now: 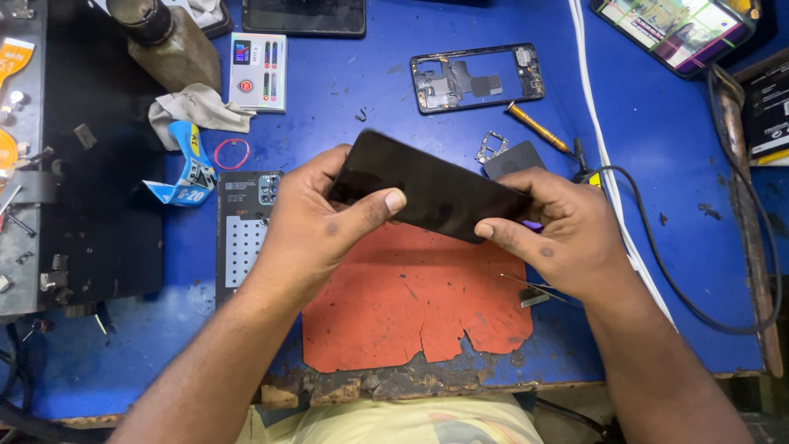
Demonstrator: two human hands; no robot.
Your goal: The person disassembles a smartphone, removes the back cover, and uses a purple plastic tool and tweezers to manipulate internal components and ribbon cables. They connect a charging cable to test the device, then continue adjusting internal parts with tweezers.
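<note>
Here, in the head view, I hold a black phone (431,196) in both hands above the orange mat (411,304). My left hand (316,226) closes on its left end, thumb pressed flat across the near face, fingers behind. My right hand (559,234) closes on the right end, thumb on the near edge. The phone is tilted, its left end higher, clear of the mat.

The mat lies on the blue table (657,164), its near edge torn. Tweezers (534,289) lie on the mat's right side, partly under my right hand. A phone back cover (242,230) lies just left of my left hand. A bare phone frame (477,78) lies further back, with a yellow-handled screwdriver (538,130) near it. A lit phone (674,29) sits at the far right corner.
</note>
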